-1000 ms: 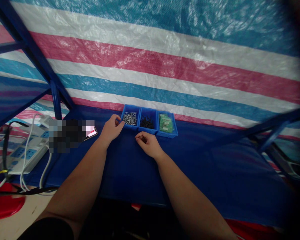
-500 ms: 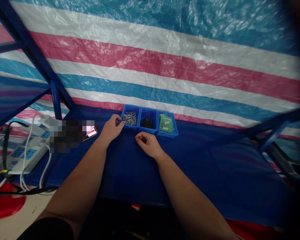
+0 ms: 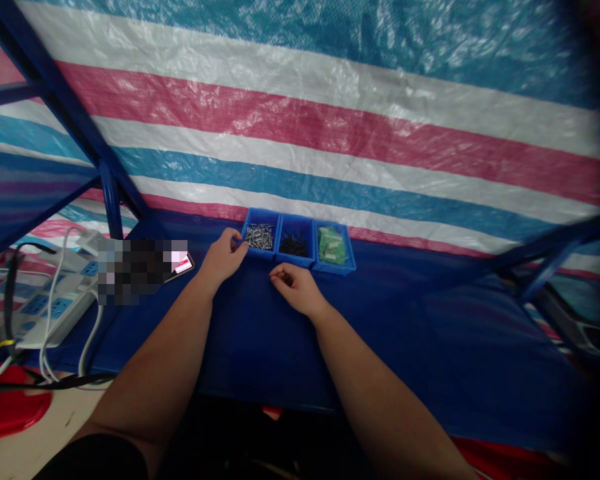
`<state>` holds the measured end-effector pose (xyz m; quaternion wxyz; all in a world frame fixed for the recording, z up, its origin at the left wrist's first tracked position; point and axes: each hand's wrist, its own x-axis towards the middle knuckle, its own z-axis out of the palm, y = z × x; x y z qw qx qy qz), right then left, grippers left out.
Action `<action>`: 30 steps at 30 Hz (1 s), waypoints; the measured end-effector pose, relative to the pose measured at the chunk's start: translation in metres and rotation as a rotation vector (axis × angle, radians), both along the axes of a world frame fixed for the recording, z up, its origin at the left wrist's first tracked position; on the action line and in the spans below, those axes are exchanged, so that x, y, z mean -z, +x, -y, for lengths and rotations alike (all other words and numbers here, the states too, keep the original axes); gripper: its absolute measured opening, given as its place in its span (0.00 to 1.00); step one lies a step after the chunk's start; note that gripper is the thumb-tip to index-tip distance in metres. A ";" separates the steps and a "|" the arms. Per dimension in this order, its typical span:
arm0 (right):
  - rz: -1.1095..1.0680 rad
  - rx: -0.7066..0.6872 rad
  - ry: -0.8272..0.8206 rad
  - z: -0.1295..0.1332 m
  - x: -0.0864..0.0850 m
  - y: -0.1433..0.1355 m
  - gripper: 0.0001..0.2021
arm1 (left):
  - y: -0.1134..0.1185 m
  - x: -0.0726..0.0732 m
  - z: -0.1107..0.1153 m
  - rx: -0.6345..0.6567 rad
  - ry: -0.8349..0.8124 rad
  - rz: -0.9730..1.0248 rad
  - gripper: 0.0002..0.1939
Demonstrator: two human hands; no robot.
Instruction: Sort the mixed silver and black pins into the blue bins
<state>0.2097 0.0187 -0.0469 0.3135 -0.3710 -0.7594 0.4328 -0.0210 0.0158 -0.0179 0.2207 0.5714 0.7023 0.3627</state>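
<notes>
Three blue bins stand side by side on the blue table. Silver metal pins lie in the left bin (image 3: 260,235), dark screws in the middle bin (image 3: 295,241), and green bags with small pale parts in the right bin (image 3: 333,247). Beside the left bin's near left corner is my left hand (image 3: 225,253), its thumb and fingers apart with nothing visible between them. My right hand (image 3: 296,287) rests on the table just in front of the middle bin, fingers curled and thumb near the fingertips. Whatever it may hold is hidden.
White power strips (image 3: 55,310) with cables lie at the left, next to a blurred dark object and a phone (image 3: 184,265). Blue metal frame bars (image 3: 111,200) rise at both sides. A striped tarp (image 3: 305,120) hangs behind the table (image 3: 405,320).
</notes>
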 end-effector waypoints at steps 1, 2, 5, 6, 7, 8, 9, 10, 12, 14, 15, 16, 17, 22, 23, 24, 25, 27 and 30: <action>0.000 0.000 -0.002 0.000 0.000 0.000 0.07 | 0.000 0.000 0.000 0.001 0.002 -0.001 0.10; 0.002 0.001 -0.003 0.000 0.000 0.000 0.07 | 0.000 0.000 0.000 0.004 0.004 -0.001 0.10; 0.005 0.000 -0.005 0.000 -0.001 0.000 0.08 | 0.000 0.000 0.000 0.005 0.008 0.002 0.10; 0.006 -0.001 -0.004 0.000 0.000 0.000 0.08 | 0.000 0.001 0.000 0.007 0.009 0.003 0.10; 0.005 -0.001 -0.003 0.000 0.000 0.000 0.07 | 0.000 0.001 0.000 0.008 0.008 0.004 0.10; 0.006 0.000 -0.002 0.000 0.000 0.000 0.07 | 0.000 0.001 0.000 0.010 0.008 0.003 0.10; 0.007 0.001 -0.001 0.000 0.000 0.000 0.07 | 0.000 0.001 0.000 0.011 0.007 0.001 0.10; 0.008 0.003 -0.002 0.000 0.000 0.000 0.07 | 0.000 0.001 0.000 0.010 0.007 -0.002 0.10; 0.008 0.004 -0.005 0.000 0.001 0.000 0.07 | -0.001 0.002 -0.001 0.011 0.003 -0.006 0.10; 0.007 0.005 -0.004 0.000 0.001 0.000 0.07 | -0.002 0.003 -0.001 0.007 -0.004 -0.003 0.11; 0.006 0.006 -0.003 0.000 0.001 0.000 0.07 | -0.002 0.004 -0.002 -0.004 -0.011 0.004 0.13; 0.006 0.006 -0.002 0.000 0.001 0.000 0.07 | -0.003 0.005 -0.002 -0.024 -0.021 0.015 0.14; 0.007 0.005 -0.002 0.000 0.000 0.000 0.07 | -0.003 0.006 -0.003 -0.047 -0.038 0.033 0.16; 0.014 -0.008 -0.001 0.000 -0.002 0.000 0.07 | 0.002 0.014 -0.007 -0.069 -0.143 0.226 0.17; 0.015 -0.010 -0.003 0.000 -0.003 0.000 0.07 | 0.003 0.015 -0.008 -0.068 -0.145 0.266 0.16; 0.016 -0.011 -0.006 0.000 -0.003 0.000 0.07 | 0.004 0.016 -0.009 -0.073 -0.143 0.294 0.15; 0.015 -0.011 -0.009 0.000 -0.003 0.000 0.07 | 0.005 0.016 -0.010 -0.082 -0.142 0.307 0.14; 0.008 -0.008 -0.009 0.000 -0.002 0.000 0.07 | 0.003 0.016 -0.010 -0.097 -0.148 0.285 0.12; -0.020 0.005 0.017 0.000 -0.002 0.001 0.08 | -0.003 0.011 -0.009 -0.104 -0.156 0.187 0.13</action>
